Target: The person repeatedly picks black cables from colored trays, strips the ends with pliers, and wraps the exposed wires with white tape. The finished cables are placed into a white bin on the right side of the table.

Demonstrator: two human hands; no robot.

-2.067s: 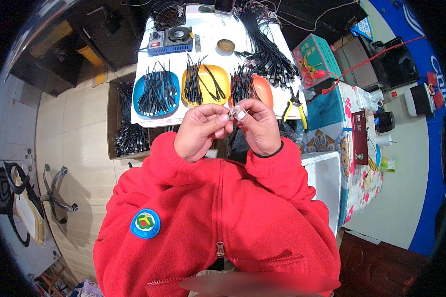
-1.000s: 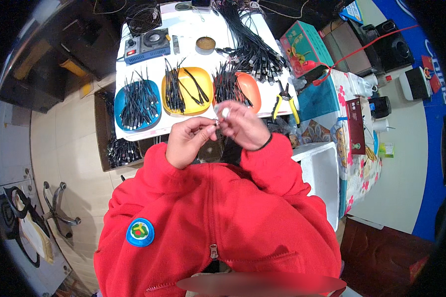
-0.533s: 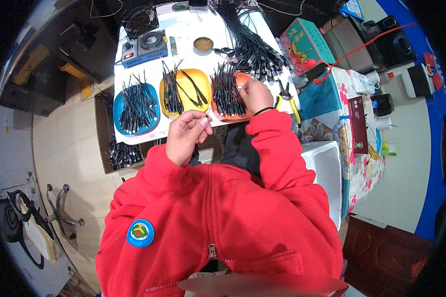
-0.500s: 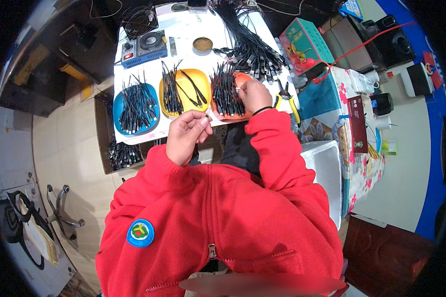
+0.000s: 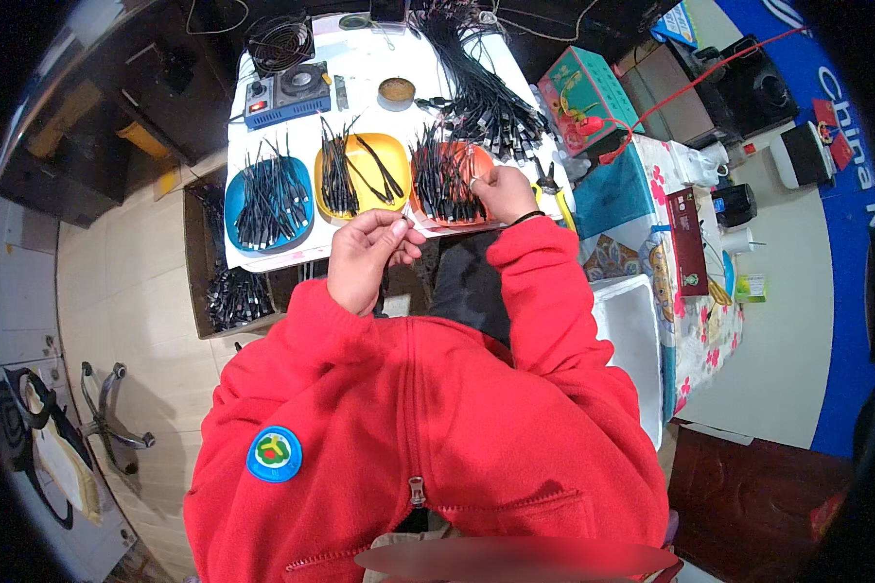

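Note:
My left hand [image 5: 371,251] hovers at the table's front edge with thumb and fingertips pinched together. A thin, small piece seems to stick up from that pinch, too small to name. My right hand [image 5: 507,194] is at the right side of the orange tray [image 5: 478,160], its fingers closed. A pale spot shows at its fingertips, but what they grip is hidden. Short black cables [image 5: 444,180] fill the left part of the orange tray. Beside it a yellow tray [image 5: 384,151] holds more cables, with a few lying apart. Farther left, a blue tray [image 5: 303,180] is heaped with cables.
Behind the trays stand a blue hot plate device [image 5: 297,95] and a round tin [image 5: 396,93]. A large bundle of black cables [image 5: 486,102] spreads at the back right. Yellow-handled pliers [image 5: 557,194] lie right of my hand. A box of cables [image 5: 238,296] stands below left.
The whole view has shifted slightly. My right hand has drawn a little back toward me at the orange tray. My left hand keeps its pinch in nearly the same place.

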